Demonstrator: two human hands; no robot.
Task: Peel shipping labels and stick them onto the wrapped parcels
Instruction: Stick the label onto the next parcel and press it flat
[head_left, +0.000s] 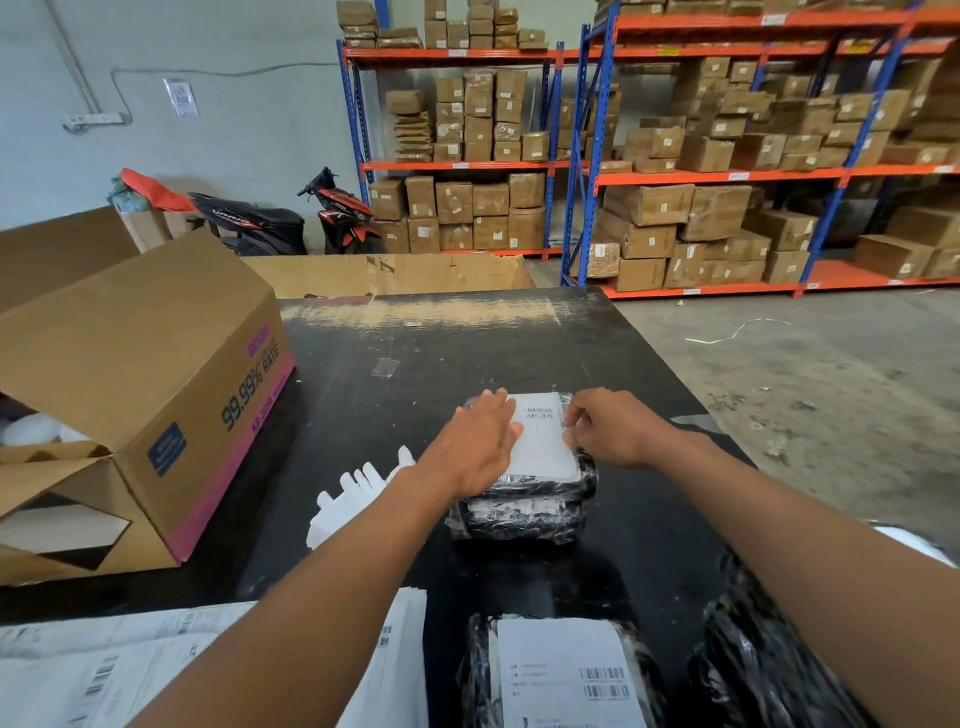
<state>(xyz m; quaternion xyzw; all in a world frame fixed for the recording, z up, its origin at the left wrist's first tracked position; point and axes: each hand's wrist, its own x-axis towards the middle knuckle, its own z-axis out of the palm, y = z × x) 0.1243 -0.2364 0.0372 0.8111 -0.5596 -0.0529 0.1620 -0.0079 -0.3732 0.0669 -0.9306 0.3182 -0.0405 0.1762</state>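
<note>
The left hand's fingers (493, 410) lie straight and close together, pressed flat on the left part of a white label (545, 447), and the left hand (480, 441) covers that side of it. The right hand's fingers (576, 418) are curled at the label's right edge and pinch it, with the right hand (615, 431) just beside the paper. The label lies face up, barcode at its far end, on top of a parcel (524, 514) wrapped in shiny black film. The parcel sits near the middle of the black bench (415, 364). Just left of it, under the left forearm, lie white peeled backing strips (353, 499). At the near edge are a spread of label sheets (104, 665), a second black parcel already labelled (561, 670), and a third black parcel (753, 670) to its right. An open cardboard box (145, 389) lies on its side at the bench's left. Beyond stand shelves (727, 176) stacked with cartons and a parked scooter (337, 213).
</note>
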